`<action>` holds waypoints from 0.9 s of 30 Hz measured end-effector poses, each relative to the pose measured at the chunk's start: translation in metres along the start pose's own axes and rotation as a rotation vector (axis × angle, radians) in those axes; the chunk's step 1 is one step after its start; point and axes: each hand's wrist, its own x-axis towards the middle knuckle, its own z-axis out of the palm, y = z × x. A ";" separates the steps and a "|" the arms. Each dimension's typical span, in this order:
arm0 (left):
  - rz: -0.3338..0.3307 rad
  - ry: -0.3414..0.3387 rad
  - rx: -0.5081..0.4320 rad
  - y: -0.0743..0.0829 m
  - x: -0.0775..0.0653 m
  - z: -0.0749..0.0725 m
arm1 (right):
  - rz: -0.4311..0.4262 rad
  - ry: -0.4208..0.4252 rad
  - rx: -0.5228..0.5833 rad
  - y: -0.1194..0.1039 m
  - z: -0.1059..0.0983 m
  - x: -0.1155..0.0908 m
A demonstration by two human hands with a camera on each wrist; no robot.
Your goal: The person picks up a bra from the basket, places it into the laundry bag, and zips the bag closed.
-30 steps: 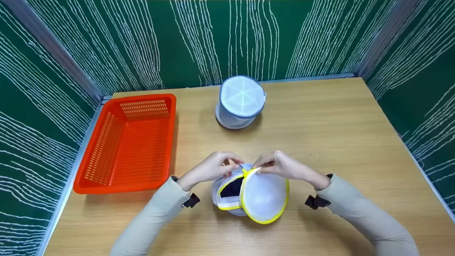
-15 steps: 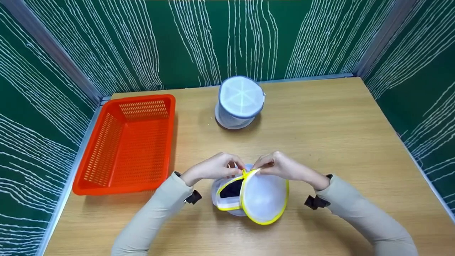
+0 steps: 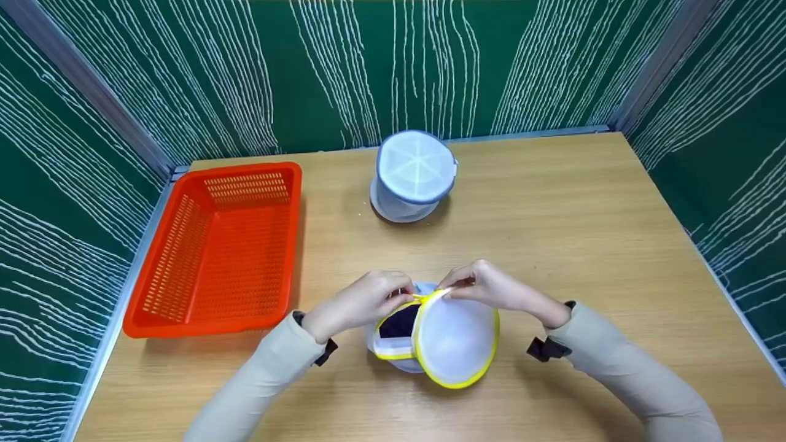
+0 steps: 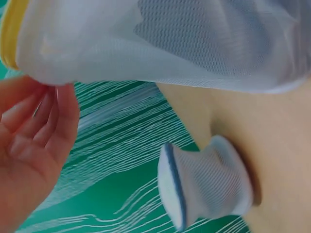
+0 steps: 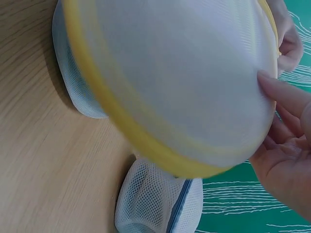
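Observation:
A white mesh laundry bag (image 3: 400, 365) with yellow trim stands on the table, its round lid (image 3: 457, 341) folded open to the right. Through the opening shows dark cloth (image 3: 398, 323). At the far side of the rim my left hand (image 3: 363, 302) pinches the yellow edge beside the lid's hinge; whether it has the zipper pull is too small to tell. My right hand (image 3: 494, 290) pinches the lid's edge near the hinge. In the right wrist view, the right thumb (image 5: 279, 90) lies on the lid's white face, with the fingers behind it.
A second mesh laundry bag (image 3: 405, 205) with blue-grey trim stands upright, lid on top, at the table's back. To the left sits a red plastic basket (image 3: 293, 245). Green walls with white lines (image 3: 381, 73) enclose the table on three sides.
My left hand first moved right to the hinge, then drew back slightly left, its fingers now on the yellow edge. The right hand and lid have stayed in place.

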 end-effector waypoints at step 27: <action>0.193 0.460 0.488 0.001 -0.027 0.014 | 0.291 0.408 0.224 0.000 0.003 -0.001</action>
